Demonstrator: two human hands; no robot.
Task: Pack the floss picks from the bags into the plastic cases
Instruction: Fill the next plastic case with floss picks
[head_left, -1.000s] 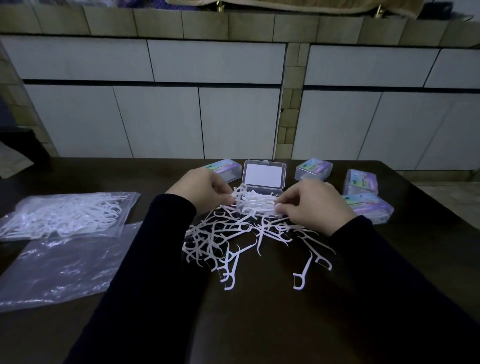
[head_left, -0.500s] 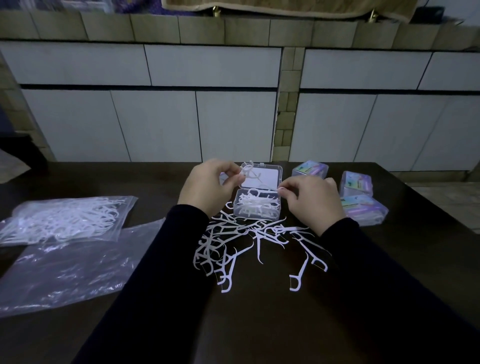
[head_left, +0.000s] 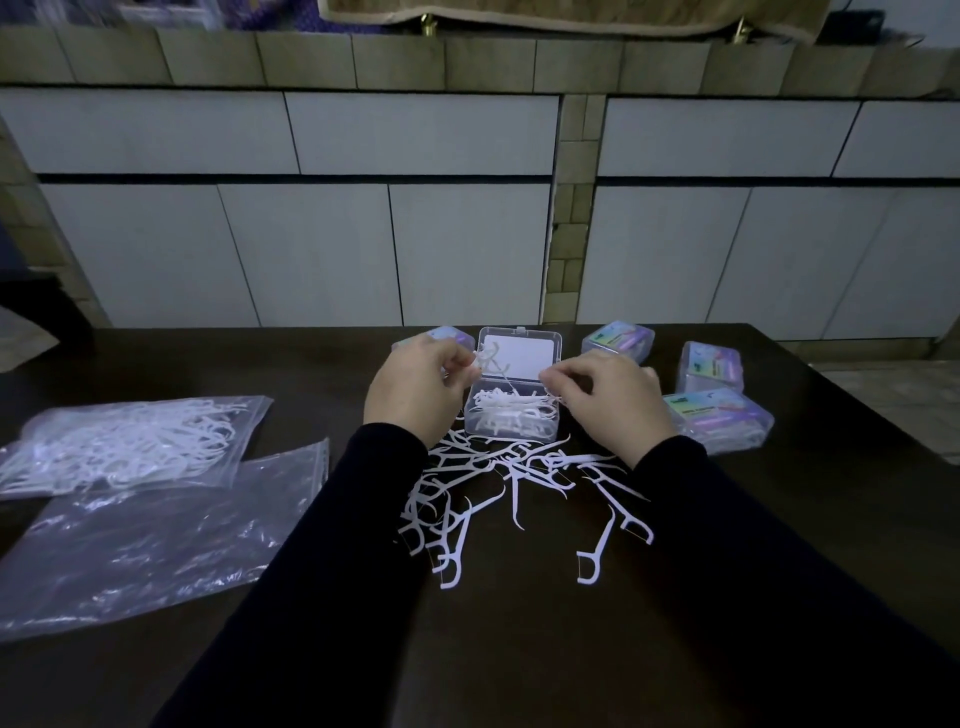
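Note:
An open clear plastic case (head_left: 514, 421) stands mid-table, lid up, partly filled with white floss picks. My left hand (head_left: 415, 387) hovers at its left edge and pinches a few floss picks (head_left: 488, 361) above the case. My right hand (head_left: 613, 397) is at the case's right edge with fingers curled, thumb and forefinger pinched near the rim; what it holds is too small to tell. A loose pile of floss picks (head_left: 498, 483) lies in front of the case between my forearms. A full bag of picks (head_left: 130, 441) lies at the left.
An empty clear bag (head_left: 145, 540) lies flat below the full one. Closed, labelled cases sit behind and right: one (head_left: 447, 335) behind my left hand, one (head_left: 618, 340) behind my right, two (head_left: 714, 366) (head_left: 722, 421) at the right. A tiled wall rises behind the dark table (head_left: 519, 649).
My left hand has lifted a few picks from the pile up over the open case. My right hand stayed at the case's right edge. The view tilted slightly.

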